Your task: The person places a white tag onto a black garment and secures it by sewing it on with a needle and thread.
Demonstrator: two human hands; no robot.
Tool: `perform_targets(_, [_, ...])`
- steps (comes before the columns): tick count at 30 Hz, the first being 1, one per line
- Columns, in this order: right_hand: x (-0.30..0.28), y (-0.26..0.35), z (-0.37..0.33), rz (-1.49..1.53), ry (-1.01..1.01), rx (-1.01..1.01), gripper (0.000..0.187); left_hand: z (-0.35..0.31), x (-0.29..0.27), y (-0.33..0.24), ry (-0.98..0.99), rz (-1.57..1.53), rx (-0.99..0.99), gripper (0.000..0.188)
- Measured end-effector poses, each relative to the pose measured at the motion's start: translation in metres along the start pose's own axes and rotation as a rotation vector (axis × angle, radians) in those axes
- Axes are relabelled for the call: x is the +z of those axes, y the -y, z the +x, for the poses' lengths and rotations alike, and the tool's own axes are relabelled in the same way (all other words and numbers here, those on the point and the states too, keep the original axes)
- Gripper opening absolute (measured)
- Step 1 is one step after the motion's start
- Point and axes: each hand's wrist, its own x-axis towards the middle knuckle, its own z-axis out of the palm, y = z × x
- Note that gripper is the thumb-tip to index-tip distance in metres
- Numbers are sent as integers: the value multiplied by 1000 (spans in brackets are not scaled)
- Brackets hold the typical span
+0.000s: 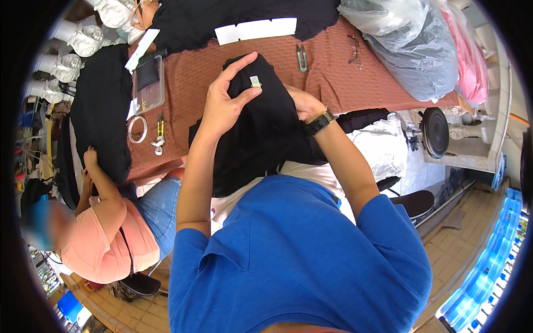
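Left hand: the left hand (225,102) is raised over the table, thumb and fingers pinched on the black garment (261,127) right at its small pale label (255,81), index finger stretched upward.
Right hand: the right hand (302,104) is mostly hidden behind the black garment (only its back and the wrist with a dark wristwatch (320,122) show); it seems to grip the cloth, but I cannot tell how the fingers are closed.
Black garment: held up between both hands above the rust-brown table cover (222,66), its lower part hanging toward the person's lap.
Clear plastic tray: the clear plastic tray (149,84) sits near the table's left edge and holds a dark folded piece and some small bits too small to tell.
Plastic bags: large translucent bags (411,50) at the table's far right hold grey and pink cloth.
On the table: thread snips (301,58), a tape ring (137,129), a white card strip (256,30).
Co-worker: a person in a pink top (105,244) at the left touches another black cloth (100,111).
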Motion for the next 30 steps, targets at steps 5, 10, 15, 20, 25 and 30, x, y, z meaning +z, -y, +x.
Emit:
perform_targets(5, [11,8,-12,-108,11,-114,30,-8,-1,2,-67,88,-18,58])
perform_targets(10, [18,11,-21,-222,-98,-182,27,-9,2,7,-109,114,13,52])
perform_targets(15, [19,7,-20,-276,-168,-218,27,-10,5,5,-148,107,5,46])
perform_targets(20, [14,5,-17,-276,-149,-221,26,-11,3,7,-153,72,-54,47])
perform_targets(25, [15,3,-17,-254,-142,-242,26,-12,4,9,-172,-37,-100,47])
perform_targets(30, [14,4,-20,-245,-130,-237,26,-11,4,2,-182,-118,-170,49])
